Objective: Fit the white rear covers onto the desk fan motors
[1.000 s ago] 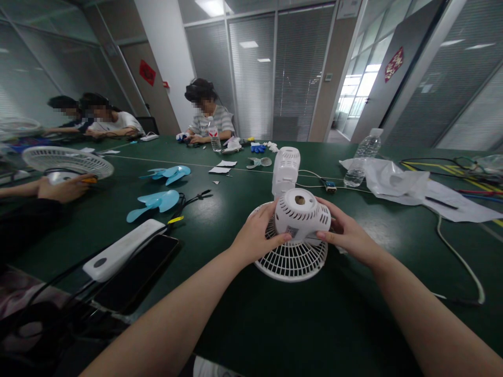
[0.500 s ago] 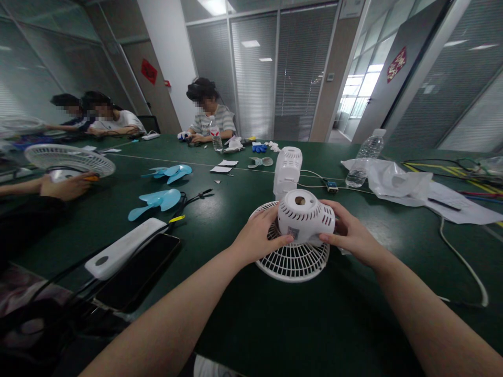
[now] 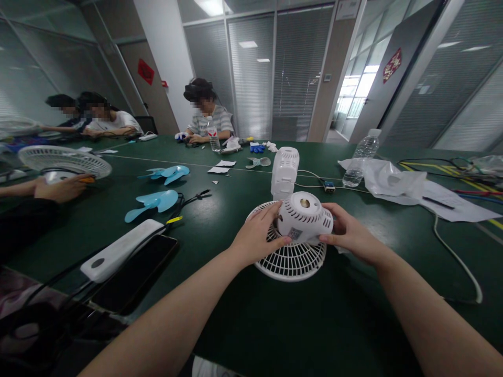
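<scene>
A white fan motor housing (image 3: 304,216) sits on a round white fan grille (image 3: 290,259) lying face down on the green table (image 3: 251,314). My left hand (image 3: 257,234) grips the housing's left side, thumb under its label. From the right, my right hand (image 3: 349,233) holds the same housing, fingers curled around it. The housing tilts slightly away from me. Just behind stands a white fan stand part (image 3: 285,172).
Two blue fan blades (image 3: 151,201) (image 3: 168,173), a white power strip (image 3: 121,250) and a black phone (image 3: 135,272) lie at left. A water bottle (image 3: 359,157), white plastic sheets (image 3: 396,183) and cables (image 3: 456,251) lie at right. A neighbour's hand (image 3: 58,188) works on another grille (image 3: 63,159). Three people sit farther back.
The motor housing has tipped a little lower and away on the grille between my hands. Both hands stay on it in nearly the same grip.
</scene>
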`<state>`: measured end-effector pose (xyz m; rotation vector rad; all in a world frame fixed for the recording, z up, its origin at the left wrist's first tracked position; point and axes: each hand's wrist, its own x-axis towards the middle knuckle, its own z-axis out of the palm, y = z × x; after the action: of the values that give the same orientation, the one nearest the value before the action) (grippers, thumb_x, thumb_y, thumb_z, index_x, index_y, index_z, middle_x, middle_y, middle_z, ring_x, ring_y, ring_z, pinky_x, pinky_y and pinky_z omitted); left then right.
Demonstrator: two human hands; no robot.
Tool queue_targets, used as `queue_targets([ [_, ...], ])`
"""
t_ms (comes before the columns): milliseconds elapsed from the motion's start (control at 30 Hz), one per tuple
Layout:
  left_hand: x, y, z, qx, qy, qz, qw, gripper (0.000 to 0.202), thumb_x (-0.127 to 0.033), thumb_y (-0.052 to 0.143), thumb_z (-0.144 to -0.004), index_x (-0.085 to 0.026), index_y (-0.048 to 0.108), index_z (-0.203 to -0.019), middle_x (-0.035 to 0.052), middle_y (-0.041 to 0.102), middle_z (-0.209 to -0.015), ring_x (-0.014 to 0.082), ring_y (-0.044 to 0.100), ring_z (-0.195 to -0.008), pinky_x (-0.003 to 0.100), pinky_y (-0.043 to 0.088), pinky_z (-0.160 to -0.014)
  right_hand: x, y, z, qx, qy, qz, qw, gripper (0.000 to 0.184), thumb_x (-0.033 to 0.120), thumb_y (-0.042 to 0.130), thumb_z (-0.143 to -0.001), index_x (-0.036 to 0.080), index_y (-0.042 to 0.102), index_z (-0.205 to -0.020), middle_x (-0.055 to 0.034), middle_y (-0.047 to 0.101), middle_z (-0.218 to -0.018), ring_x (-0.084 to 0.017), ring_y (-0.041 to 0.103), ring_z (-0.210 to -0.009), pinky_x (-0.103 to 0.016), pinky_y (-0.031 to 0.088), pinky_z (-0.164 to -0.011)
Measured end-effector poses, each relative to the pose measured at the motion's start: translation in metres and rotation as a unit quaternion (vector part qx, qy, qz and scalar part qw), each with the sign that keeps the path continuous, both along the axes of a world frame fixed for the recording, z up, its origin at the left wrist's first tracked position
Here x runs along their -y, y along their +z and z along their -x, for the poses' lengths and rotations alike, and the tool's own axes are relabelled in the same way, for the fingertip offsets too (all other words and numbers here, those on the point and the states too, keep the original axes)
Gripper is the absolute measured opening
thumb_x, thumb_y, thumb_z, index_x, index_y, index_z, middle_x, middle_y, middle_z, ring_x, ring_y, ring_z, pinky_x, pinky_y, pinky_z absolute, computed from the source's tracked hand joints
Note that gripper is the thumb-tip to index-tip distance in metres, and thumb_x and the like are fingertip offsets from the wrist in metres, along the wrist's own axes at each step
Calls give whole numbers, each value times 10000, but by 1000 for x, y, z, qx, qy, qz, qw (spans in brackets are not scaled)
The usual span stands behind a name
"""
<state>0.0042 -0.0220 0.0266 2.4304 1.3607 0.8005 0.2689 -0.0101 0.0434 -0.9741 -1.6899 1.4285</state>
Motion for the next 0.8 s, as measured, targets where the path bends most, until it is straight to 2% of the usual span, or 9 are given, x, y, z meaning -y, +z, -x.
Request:
queue_targets([
  [200, -1, -3, 0, 6, 3, 6, 1000, 801, -535, 621, -836, -256, 252, -1491, 86, 424, -1506, 326, 412, -1358, 575, 328, -1115, 0, 0, 0, 36, -1, -45, 998, 688, 284, 797, -719, 295, 419, -1295, -100, 495, -1414, -320, 533, -1264, -551, 481, -1030],
  [433, -3, -3, -2, 14, 0, 3, 1000, 815, -534, 665, -798, -243, 301, -1466, 104, 473, -1463, 333, 455, -1321, 574, 354, -1089, -1, -3, -1, 63, 4, -80, 995, 731, 292, 793, -715, 294, 388, -1323, -108, 498, -1405, -314, 531, -1264, -576, 418, -1087],
  [800, -3, -1, -5, 21, 19, 21, 999, 734, -474, 661, -814, -253, 341, -1437, 109, 531, -1405, 342, 504, -1268, 588, 375, -1053, -2, -5, -4, 49, 12, -93, 994, 762, 280, 792, -722, 285, 383, -1365, -106, 452, -1455, -297, 479, -1324, -554, 360, -1132],
])
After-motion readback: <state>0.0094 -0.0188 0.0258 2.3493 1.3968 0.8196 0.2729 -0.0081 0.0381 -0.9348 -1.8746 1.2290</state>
